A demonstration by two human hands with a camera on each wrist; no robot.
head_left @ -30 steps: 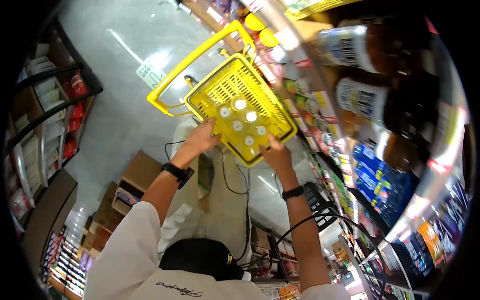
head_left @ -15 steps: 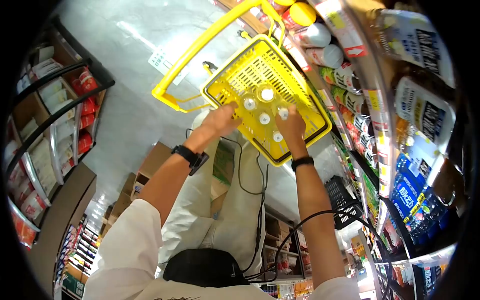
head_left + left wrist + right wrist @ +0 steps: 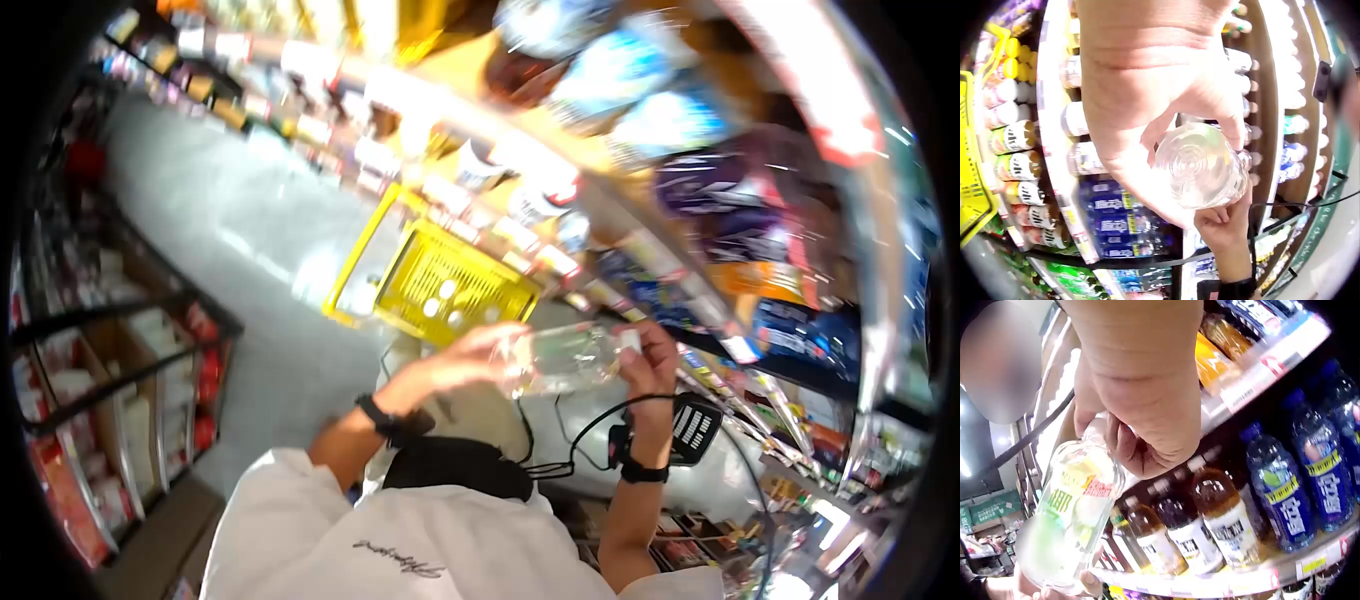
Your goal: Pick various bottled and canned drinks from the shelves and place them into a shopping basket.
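Observation:
In the head view, a clear plastic bottle [image 3: 568, 358] lies nearly sideways in front of the body. My left hand [image 3: 485, 358] grips its base end, and the round bottom [image 3: 1191, 165] faces the left wrist camera. At the other end, my right hand [image 3: 652, 362] pinches the white cap and neck. The right wrist view shows a green and yellow label with red print on the bottle [image 3: 1075, 506]; the curled fingers cover most of the cap. Beyond the hands stands a yellow basket [image 3: 490, 290] holding several white-capped bottles.
Shelves of drinks line the right side, with blue-labelled bottles [image 3: 1279, 494] and brown tea bottles [image 3: 1225, 512]. A low rack [image 3: 130, 400] with red and white packs runs along the left. A black crate [image 3: 695, 432] and a dark cable [image 3: 590, 430] are near the right arm.
Both hands were over the yellow basket among the bottles. Now they hold one bottle nearer the body, and the basket appears smaller and farther off. The view has turned.

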